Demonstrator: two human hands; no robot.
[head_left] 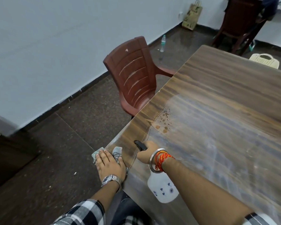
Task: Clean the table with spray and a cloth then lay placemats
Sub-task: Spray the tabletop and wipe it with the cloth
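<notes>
A wood-grain table (225, 98) with a glossy top fills the right side. Droplets and small puddles (165, 122) lie near its left edge. My left hand (109, 164) lies flat on a pale checked cloth (117, 152) at the table's near left corner, part of the cloth hanging past the edge. My right hand (147, 151) grips the black trigger head of a white spray bottle (162, 189), whose body hangs under my wrist above the table. The nozzle points toward the wet patch. No placemats are in view.
A brown plastic chair (135, 75) stands against the table's left edge. A second dark chair (238, 21) and a cream stool (264, 60) are at the far end. A water bottle (163, 43) and paper bag (192, 15) sit on the dark floor by the wall.
</notes>
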